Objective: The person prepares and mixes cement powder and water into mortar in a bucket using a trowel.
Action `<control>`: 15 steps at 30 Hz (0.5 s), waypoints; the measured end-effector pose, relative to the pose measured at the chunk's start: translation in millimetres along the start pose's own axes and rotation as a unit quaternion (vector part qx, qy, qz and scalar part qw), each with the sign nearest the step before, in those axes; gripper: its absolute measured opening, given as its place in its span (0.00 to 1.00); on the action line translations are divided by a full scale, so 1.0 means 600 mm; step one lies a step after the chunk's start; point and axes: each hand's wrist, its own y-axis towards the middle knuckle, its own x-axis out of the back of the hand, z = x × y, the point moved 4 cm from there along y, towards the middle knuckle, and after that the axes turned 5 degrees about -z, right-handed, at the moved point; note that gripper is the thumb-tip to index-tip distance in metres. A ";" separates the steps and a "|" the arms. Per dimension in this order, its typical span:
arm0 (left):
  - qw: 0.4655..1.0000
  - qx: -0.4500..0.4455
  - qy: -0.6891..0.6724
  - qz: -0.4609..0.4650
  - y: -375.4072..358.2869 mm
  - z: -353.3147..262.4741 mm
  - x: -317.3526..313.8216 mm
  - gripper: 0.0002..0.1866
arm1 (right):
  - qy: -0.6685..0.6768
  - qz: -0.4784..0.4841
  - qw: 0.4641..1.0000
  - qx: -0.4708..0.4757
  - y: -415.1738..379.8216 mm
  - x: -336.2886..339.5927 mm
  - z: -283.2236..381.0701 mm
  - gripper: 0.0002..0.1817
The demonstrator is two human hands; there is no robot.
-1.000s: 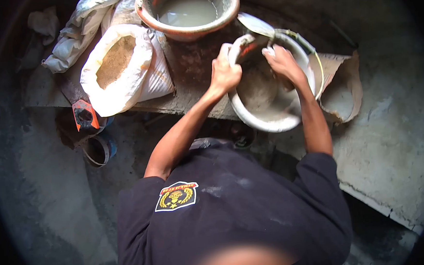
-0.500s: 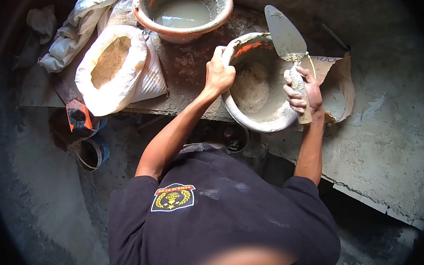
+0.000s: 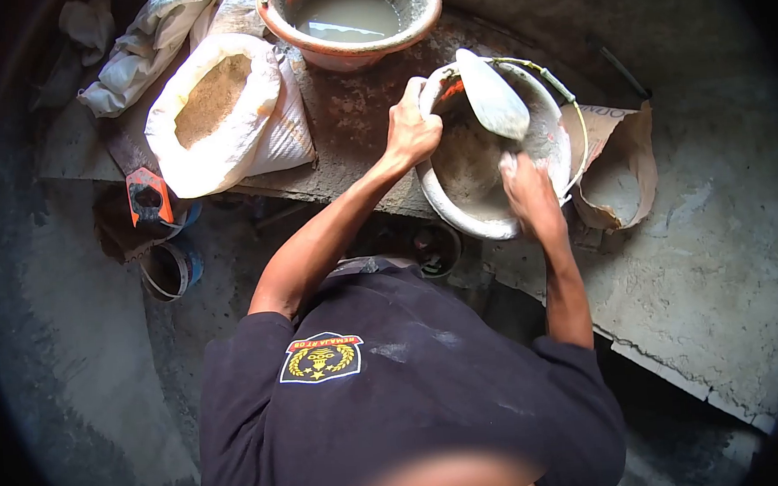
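My left hand is closed around the left rim of a bucket crusted with pale cement. Inside lies a grey-brown powdery mix. Over the bucket's opening, my right hand grips a trowel, its handle mostly hidden by the fingers. The trowel blade points up and to the left, its tip near the far rim. A wire bail with a grip rests along the bucket's right side.
A second bucket holding cloudy water stands behind. To the left is an open white sack of sandy powder. A torn paper bag sits right of my bucket. An orange-handled tool and small pails are lower left.
My right hand has swung left and inward with the trowel, from the bucket's right rim to over its inside. My left hand keeps its hold on the rim.
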 end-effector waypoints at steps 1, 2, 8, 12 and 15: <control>1.000 -0.003 0.001 0.003 0.003 -0.002 0.000 0.23 | 0.025 0.015 0.998 -0.056 0.026 0.002 0.003 0.21; 1.000 -0.006 0.012 0.004 0.005 -0.002 0.000 0.23 | 0.043 -0.025 0.999 -0.020 0.053 -0.001 0.000 0.20; 0.999 -0.033 0.000 -0.015 0.007 0.010 -0.002 0.23 | 0.299 0.073 0.926 -0.219 0.138 0.044 -0.006 0.25; 1.000 -0.004 -0.010 -0.008 0.009 0.007 -0.004 0.23 | 0.631 0.191 0.702 -0.268 0.094 0.078 -0.005 0.24; 1.000 -0.011 -0.016 -0.010 0.007 0.003 -0.003 0.23 | 0.753 0.270 0.555 -0.230 0.065 0.078 -0.015 0.24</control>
